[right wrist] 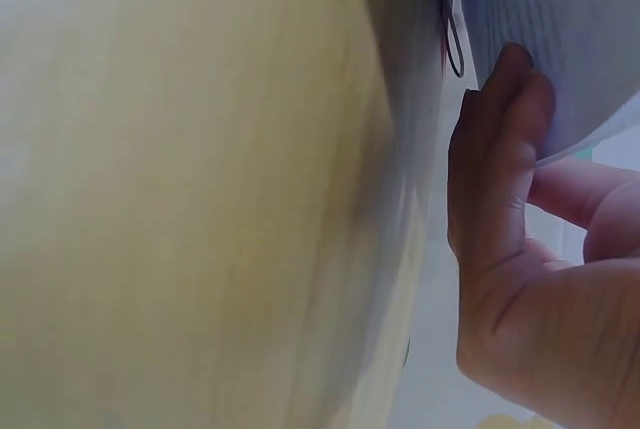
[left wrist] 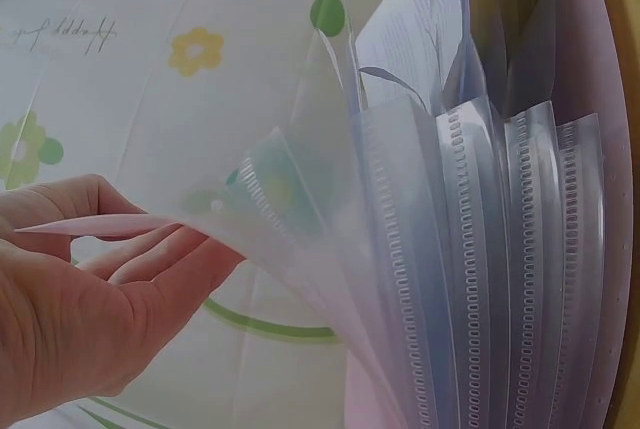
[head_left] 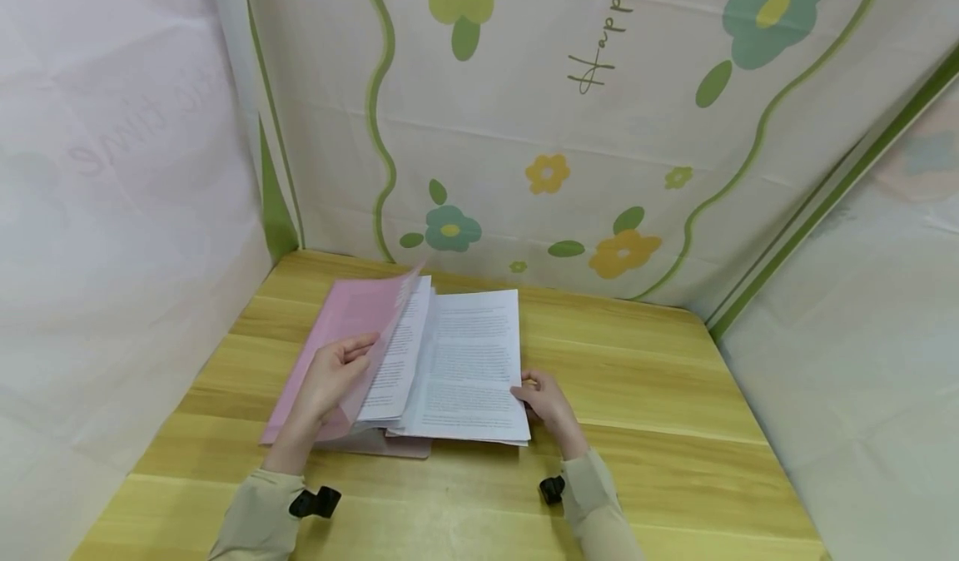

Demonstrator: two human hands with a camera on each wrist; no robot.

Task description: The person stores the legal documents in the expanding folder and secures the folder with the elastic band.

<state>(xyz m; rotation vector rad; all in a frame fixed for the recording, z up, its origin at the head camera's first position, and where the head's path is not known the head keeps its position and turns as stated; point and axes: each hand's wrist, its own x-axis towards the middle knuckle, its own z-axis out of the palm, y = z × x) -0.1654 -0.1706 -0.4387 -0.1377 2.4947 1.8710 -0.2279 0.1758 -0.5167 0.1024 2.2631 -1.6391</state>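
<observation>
A pink folder (head_left: 340, 311) lies on the table at the left of the head view, its front cover lifted at a slant. My left hand (head_left: 330, 378) pinches the edge of that cover between thumb and fingers. In the left wrist view, several clear plastic pockets (left wrist: 475, 249) with punched strips fan out beside it, some with printed paper inside. My right hand (head_left: 547, 403) pinches the right edge of a stack of printed sheets (head_left: 475, 361), which overlaps the folder's right part. In the right wrist view, the fingers (right wrist: 510, 139) lie beneath the sheets.
The wooden table (head_left: 622, 361) extends to the right and in front of the papers. A flowered cloth (head_left: 479, 128) hangs behind it, with pale cloth walls at both sides. A thin looped wire (right wrist: 455, 44) sticks out beside the sheets. Black bands (head_left: 315, 503) sit on both wrists.
</observation>
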